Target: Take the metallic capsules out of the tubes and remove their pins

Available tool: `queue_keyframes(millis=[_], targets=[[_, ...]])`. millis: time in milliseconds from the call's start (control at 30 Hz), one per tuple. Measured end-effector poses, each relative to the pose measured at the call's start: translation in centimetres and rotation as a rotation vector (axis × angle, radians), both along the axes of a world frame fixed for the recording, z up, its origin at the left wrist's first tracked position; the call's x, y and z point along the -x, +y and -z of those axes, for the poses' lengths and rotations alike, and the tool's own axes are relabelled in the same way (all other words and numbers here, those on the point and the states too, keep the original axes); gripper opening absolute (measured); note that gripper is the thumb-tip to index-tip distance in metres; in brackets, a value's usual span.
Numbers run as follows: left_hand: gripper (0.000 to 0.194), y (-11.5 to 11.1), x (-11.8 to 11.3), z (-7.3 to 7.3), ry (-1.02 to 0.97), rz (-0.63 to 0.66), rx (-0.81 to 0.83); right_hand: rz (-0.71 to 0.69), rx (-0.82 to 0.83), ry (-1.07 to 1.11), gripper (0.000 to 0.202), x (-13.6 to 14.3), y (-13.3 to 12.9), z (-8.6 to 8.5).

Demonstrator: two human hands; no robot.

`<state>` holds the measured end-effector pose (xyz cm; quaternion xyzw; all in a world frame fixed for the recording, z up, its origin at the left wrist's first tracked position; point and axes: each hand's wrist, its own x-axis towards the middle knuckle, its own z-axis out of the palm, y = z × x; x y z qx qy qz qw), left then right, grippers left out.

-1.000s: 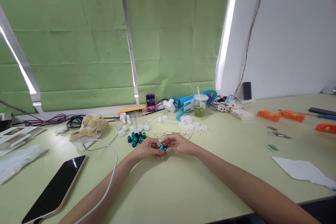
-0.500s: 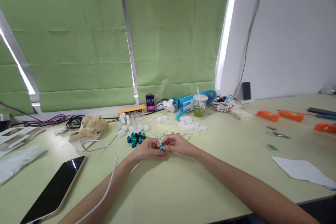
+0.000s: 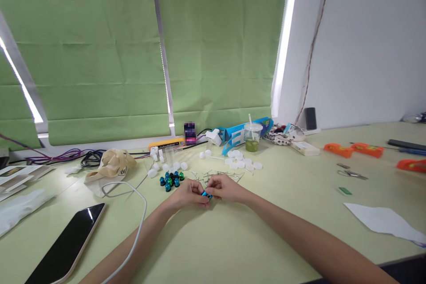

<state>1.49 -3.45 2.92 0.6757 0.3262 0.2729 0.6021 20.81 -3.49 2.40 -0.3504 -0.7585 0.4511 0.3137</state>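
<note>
Both hands meet over the pale green table (image 3: 213,248), closed round a small shiny blue piece (image 3: 207,195) with dark parts. My left hand (image 3: 189,193) grips it from the left, thumb along the near side. From the right, the fingertips of my right hand (image 3: 223,187) pinch it. Fingers hide much of the piece, so its kind cannot be told. Just left of my left hand stands a cluster of small shiny blue and green knob-like pieces (image 3: 171,181) with dark bases. Thin metal pins (image 3: 229,175) lie scattered behind my hands.
White round caps (image 3: 237,154) lie behind the pins, near a plastic cup (image 3: 252,135) of green drink. At left are a phone (image 3: 68,244), a cloth bag (image 3: 109,168) and a white cable (image 3: 141,217) crossing my left forearm. Scissors (image 3: 354,174) and orange packets (image 3: 368,149) lie right.
The blue piece has turned a little between my fingers and shows more of its side. My hands stay together at nearly the same place; the view has shifted slightly.
</note>
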Motion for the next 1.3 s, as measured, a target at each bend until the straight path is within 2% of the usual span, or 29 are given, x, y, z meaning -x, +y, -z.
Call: queue_keyframes(millis=[267,467,633,800,833,967,1033,1133,1233,1300], targets=[[0.024,-0.3,-0.1,-0.3,-0.002,0.009,0.03,-0.119,-0.134,0.018,0.028,0.0,-0.3,-0.9],[0.027,-0.1,-0.1,0.0,-0.003,-0.015,0.049,0.07,-0.171,-0.143,0.023,0.2,-0.3,-0.9],[0.026,0.0,-0.1,0.2,0.004,-0.002,0.031,-0.081,-0.188,-0.04,0.026,0.2,-0.2,-1.0],[0.025,-0.1,-0.1,-0.1,-0.021,-0.012,0.044,0.111,-0.25,-0.192,0.025,0.3,0.0,-0.5],[0.025,-0.1,-0.1,-0.2,-0.019,-0.017,0.044,0.114,-0.251,-0.204,0.024,0.3,0.0,-0.5],[0.025,-0.1,-0.1,-0.3,-0.004,-0.035,0.039,-0.023,-0.246,-0.111,0.025,0.2,-0.2,-0.8],[0.025,-0.1,-0.2,-0.3,-0.007,-0.039,0.04,-0.008,-0.261,-0.108,0.029,0.2,-0.2,-0.8],[0.026,0.0,-0.1,-0.2,-0.015,-0.043,0.055,0.085,-0.267,-0.182,0.023,0.3,-0.2,-0.5],[0.026,0.1,-0.1,0.0,-0.003,-0.043,0.05,0.008,-0.254,-0.141,0.017,0.3,-0.3,-0.6],[0.026,0.2,0.0,0.1,0.003,-0.039,0.046,-0.033,-0.252,-0.088,0.026,0.3,-0.4,-0.8]])
